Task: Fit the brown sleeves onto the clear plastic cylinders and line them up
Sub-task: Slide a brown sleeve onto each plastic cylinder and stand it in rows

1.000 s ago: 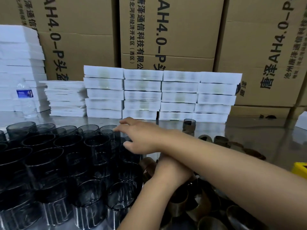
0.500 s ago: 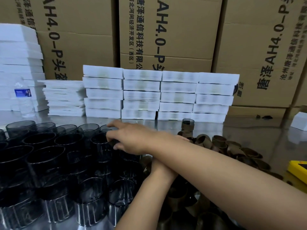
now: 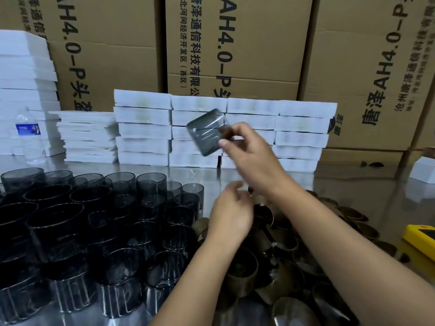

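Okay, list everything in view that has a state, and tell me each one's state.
Held cylinder: lifted, tilted.
Right hand: raised, pinching the held cylinder.
Other cylinders: upright, packed together.
Sleeves: loose heap, unfitted.
Left hand: fingers curled over the sleeves; grip unclear.
Bottle: upright.

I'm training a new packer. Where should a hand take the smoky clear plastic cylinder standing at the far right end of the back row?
Pinch the smoky clear plastic cylinder at its open top rim, coming from above and the right: it stands upright, neighbours crowd its left and front, while bare shiny table lies to its right.
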The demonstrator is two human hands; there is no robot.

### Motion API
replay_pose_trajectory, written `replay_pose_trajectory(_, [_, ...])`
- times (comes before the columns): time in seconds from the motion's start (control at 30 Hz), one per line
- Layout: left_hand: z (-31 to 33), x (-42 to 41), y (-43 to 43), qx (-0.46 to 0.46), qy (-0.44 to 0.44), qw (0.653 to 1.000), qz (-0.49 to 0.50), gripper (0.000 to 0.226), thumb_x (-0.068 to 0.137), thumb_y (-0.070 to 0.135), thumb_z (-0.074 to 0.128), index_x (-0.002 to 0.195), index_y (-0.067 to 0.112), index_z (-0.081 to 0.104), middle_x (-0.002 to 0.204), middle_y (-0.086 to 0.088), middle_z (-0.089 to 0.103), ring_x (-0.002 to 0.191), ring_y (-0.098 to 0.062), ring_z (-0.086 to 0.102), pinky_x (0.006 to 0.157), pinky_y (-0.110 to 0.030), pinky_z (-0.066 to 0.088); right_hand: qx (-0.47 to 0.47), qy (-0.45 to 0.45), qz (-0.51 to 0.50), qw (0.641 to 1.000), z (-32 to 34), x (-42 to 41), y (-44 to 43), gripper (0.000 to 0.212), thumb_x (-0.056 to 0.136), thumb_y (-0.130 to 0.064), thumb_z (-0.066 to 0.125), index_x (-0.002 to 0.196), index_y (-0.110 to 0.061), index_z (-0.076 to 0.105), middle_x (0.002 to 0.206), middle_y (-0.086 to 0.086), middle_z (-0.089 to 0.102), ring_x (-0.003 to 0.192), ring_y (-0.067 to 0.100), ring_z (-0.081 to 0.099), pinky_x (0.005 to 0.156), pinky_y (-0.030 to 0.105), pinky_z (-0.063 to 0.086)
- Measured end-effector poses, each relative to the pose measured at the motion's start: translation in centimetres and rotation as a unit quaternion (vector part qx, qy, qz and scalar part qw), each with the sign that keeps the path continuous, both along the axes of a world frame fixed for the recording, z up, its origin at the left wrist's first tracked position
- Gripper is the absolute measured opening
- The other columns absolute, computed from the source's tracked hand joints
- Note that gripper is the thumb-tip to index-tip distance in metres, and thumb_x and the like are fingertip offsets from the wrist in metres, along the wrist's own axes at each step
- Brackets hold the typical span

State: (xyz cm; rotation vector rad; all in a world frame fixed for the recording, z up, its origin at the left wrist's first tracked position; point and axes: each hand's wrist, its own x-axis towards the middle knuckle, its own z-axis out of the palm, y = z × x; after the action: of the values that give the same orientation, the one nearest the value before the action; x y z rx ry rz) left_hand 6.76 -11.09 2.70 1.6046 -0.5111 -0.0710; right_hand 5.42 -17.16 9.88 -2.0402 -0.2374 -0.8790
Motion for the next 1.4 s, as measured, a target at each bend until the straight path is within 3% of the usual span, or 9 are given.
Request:
replay_pose_trajectory(0.17, [1.2, -0.7, 0.0, -0.167, 0.119, 0.979, -0.006, 0.067, 0.092, 0.067, 0.016, 0.144, 0.03, 0.036, 0.116, 0.005, 0.06, 0.109, -0.018, 0.06, 0.097, -0.038, 0.044, 0.294, 0.097, 0.15, 0.939, 1.2, -1.3, -3.5, 0.018, 0.094, -0.009, 0.043, 0.077, -0.01, 0.05, 0.074, 0.009, 0.059, 0.068, 0.024, 0.056, 0.077, 0.037, 0.053])
replay_pose_trajectory(0.3, [1.5, -0.8, 0.5, -0.252, 0.13, 0.958, -0.035, 0.057, 0.091, 0.061, 0.041, 0.138, 0.03, 0.047, 0.124, 0.008, 0.062, 0.1, -0.009, 0.064, 0.098, -0.036, 0.048, 0.321, 0.238, 0.231, 0.887, 0.4, -1.4, -5.2, 0.013, 0.075, -0.017, 0.051, 0.084, -0.008, 0.055, 0.074, 0.01, 0.062, 0.067, 0.027, 0.055, 0.073, 0.039, 0.057])
replay_pose_trajectory(0.47, [1.8, -0.6, 0.8, -0.328, 0.198, 0.923, -0.038, 0.041, 0.09, 0.038, 0.063, 0.123, 0.014, 0.058, 0.107, -0.002, 0.071, 0.092, -0.016, 0.072, 0.077, -0.026, 0.058, 0.263, 0.288, 0.219, 0.894, -1.1, -0.1, -6.5, 0.022, 0.079, -0.029, 0.061, 0.093, -0.012, 0.063, 0.087, 0.008, 0.063, 0.061, 0.019, 0.061, 0.06, 0.028, 0.055])
replay_pose_trajectory(0.63, [2.0, -0.4, 1.3, -0.402, 0.225, 0.888, 0.006, 0.062, 0.085, 0.035, 0.07, 0.132, 0.007, 0.043, 0.104, -0.005, 0.064, 0.084, -0.02, 0.074, 0.071, -0.025, 0.06, 0.01, 0.243, -0.133, 0.961, -3.4, 4.1, -10.5, 0.022, 0.094, -0.041, 0.05, 0.105, -0.023, 0.058, 0.112, 0.004, 0.06, 0.074, 0.02, 0.063, 0.066, 0.024, 0.049])
replay_pose_trajectory(0.73, [2.0, -0.1, 1.4, -0.401, 0.222, 0.889, 0.021, 0.069, 0.084, 0.039, 0.069, 0.137, 0.008, 0.039, 0.108, -0.003, 0.063, 0.08, -0.018, 0.074, 0.064, -0.023, 0.059, -0.165, 0.267, -0.22, 0.924, -4.9, 6.6, -13.4, 0.032, 0.098, -0.038, 0.042, 0.12, -0.023, 0.059, 0.13, 0.003, 0.057, 0.11, 0.021, 0.054, 0.08, 0.017, 0.04])
replay_pose_trajectory(0.83, [1.8, 0.3, 1.3, -0.398, 0.223, 0.89, 0.026, 0.068, 0.084, 0.043, 0.068, 0.136, 0.009, 0.04, 0.114, -0.006, 0.063, 0.08, -0.019, 0.074, 0.062, -0.025, 0.059, -0.275, 0.375, -0.265, 0.845, -6.1, 8.3, -14.9, 0.04, 0.097, -0.052, 0.032, 0.124, -0.035, 0.056, 0.141, 0.002, 0.048, 0.128, 0.027, 0.041, 0.106, 0.039, 0.033])
replay_pose_trajectory(1.2, [1.6, 0.3, 1.1, -0.36, 0.199, 0.911, 0.03, 0.051, 0.083, 0.05, 0.066, 0.12, 0.02, 0.046, 0.107, 0.007, 0.06, 0.07, -0.011, 0.073, 0.054, -0.023, 0.057, -0.289, 0.506, -0.279, 0.764, -7.4, 10.5, -13.4, 0.057, 0.087, -0.063, 0.029, 0.125, -0.031, 0.057, 0.152, 0.012, 0.028, 0.143, 0.03, 0.012, 0.113, 0.057, 0.003])
replay_pose_trajectory(1.3, [1.5, 0.3, 1.0, -0.348, 0.185, 0.919, 0.031, 0.046, 0.083, 0.05, 0.066, 0.115, 0.022, 0.05, 0.1, 0.01, 0.061, 0.073, -0.008, 0.073, 0.06, -0.022, 0.058, -0.296, 0.448, -0.305, 0.786, -6.8, 10.4, -13.2, 0.041, 0.082, -0.057, 0.037, 0.091, -0.026, 0.061, 0.142, 0.013, 0.038, 0.135, 0.03, 0.023, 0.112, 0.056, 0.01])
replay_pose_trajectory(1.4, [1.3, 0.3, 0.9, -0.35, 0.187, 0.918, 0.019, 0.043, 0.083, 0.048, 0.067, 0.112, 0.02, 0.052, 0.099, 0.006, 0.066, 0.084, -0.012, 0.073, 0.069, -0.023, 0.059, -0.256, 0.363, -0.318, 0.837, -5.2, 9.8, -12.9, 0.052, 0.076, -0.059, 0.037, 0.097, -0.018, 0.061, 0.123, 0.01, 0.048, 0.123, 0.032, 0.037, 0.108, 0.051, 0.02])
